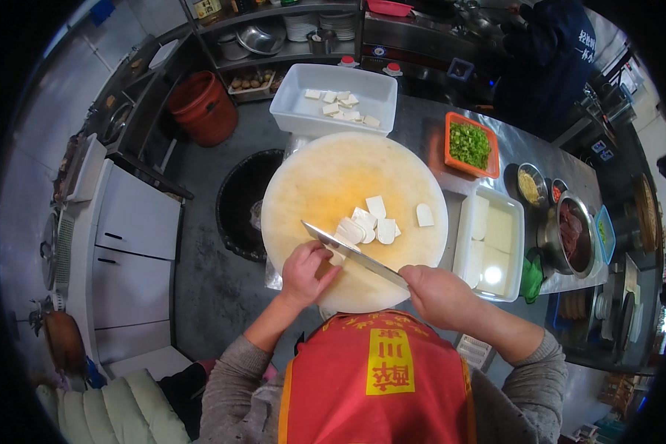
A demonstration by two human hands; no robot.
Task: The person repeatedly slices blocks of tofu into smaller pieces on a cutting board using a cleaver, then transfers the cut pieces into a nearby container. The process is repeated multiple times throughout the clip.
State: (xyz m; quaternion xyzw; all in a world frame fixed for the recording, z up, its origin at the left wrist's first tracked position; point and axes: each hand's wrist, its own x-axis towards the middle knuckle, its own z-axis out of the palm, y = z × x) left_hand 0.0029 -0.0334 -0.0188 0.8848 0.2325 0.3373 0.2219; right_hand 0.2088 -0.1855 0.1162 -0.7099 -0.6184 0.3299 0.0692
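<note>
My right hand [441, 297] grips the handle of a cleaver [361, 258], its blade slanting across a thick round cutting board [311, 177]. Against the near side of the blade, my left hand [308, 272] holds a piece of white tofu [337, 256], partly hidden by fingers and steel. Several thin tofu slices [376, 206] with one rounded end lie overlapping beyond the blade. A single slice [424, 215] rests apart, near the board's right edge.
Behind the board, a white tub [333, 130] holds cut tofu. At right are a tub of tofu blocks in liquid [499, 230], an orange basket of chopped greens [469, 144] and a steel bowl of meat [570, 227]. A lined bin [238, 216] stands left; a co-worker [549, 66] stands behind.
</note>
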